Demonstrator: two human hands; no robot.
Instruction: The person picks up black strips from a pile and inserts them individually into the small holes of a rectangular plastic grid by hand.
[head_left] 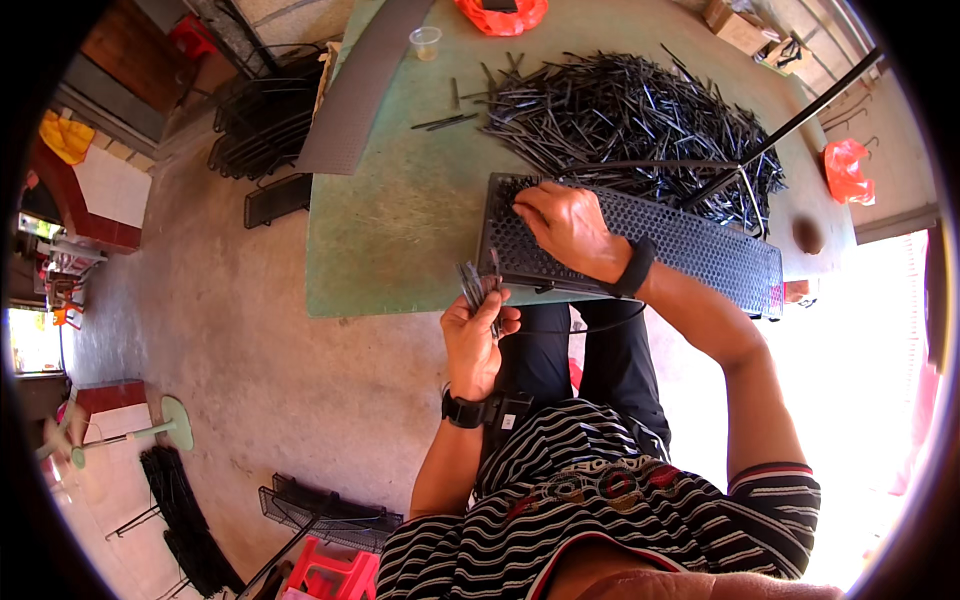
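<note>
A bunch of thin black strips (481,284) is gripped in my left hand (472,335), just off the table's near edge. My right hand (565,222) rests over the left end of a long black perforated panel (680,240), its fingers pinched down on the mesh. Whatever those fingertips hold is too small to make out. The panel lies along the near edge of the green table (400,230), with a thin black metal frame (735,170) rising behind it. Beyond the panel spreads a large heap of loose black strips (620,110).
A grey perforated sheet (365,90) overhangs the table's left edge. A clear plastic cup (425,42) and a red plastic bag (503,14) stand at the far side. Black racks (265,125) are on the floor at left; a red stool (330,572) sits behind me.
</note>
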